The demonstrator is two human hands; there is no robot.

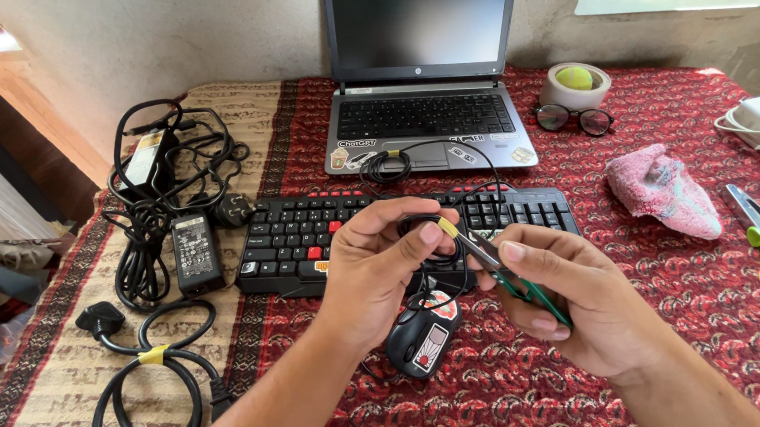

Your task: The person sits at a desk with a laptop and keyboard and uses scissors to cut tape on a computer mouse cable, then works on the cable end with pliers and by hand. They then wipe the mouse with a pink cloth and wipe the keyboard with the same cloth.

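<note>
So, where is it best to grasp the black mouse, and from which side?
Grip the mouse across its two long sides, coming from above. Its rounded body lies flat on the cloth just below both hands, and its cable leads from the front up into the left hand, so avoid the front end.

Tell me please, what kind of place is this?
Probably a home desk used for computer work or repair. A patterned cloth covers the table, bearing a laptop, a keyboard and power adapters. The hands hold a cable and scissors.
</note>
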